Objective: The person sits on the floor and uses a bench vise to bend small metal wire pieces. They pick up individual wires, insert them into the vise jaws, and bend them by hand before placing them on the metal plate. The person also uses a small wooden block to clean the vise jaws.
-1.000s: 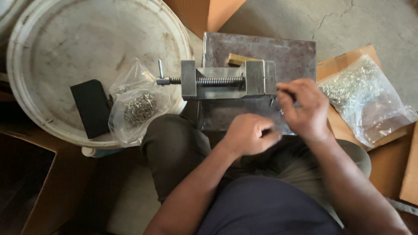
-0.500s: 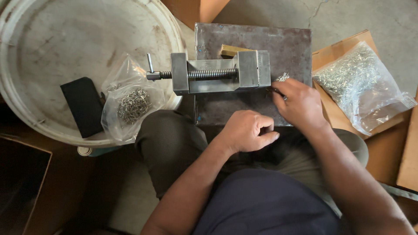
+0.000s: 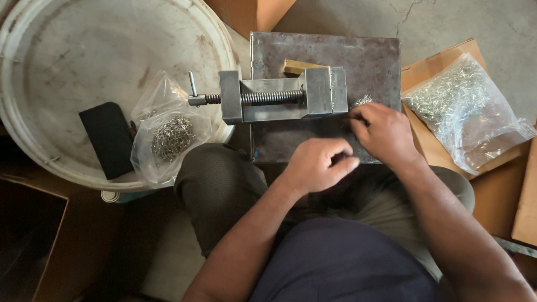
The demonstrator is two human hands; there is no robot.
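- The clear bag of small metal pins (image 3: 168, 137) lies open on the round white lid (image 3: 67, 67) — a nudge could spill it.
- The small steel vise (image 3: 282, 96) sits on the metal plate (image 3: 369, 56).
- Left hand (image 3: 316, 166): fingers curled loosely, contents hidden.
- Right hand (image 3: 386, 133): fingertips pinched at loose pins (image 3: 362, 101) beside the vise — slippery, easily dropped.
- A fuller bag of pins (image 3: 464, 112) rests on cardboard.
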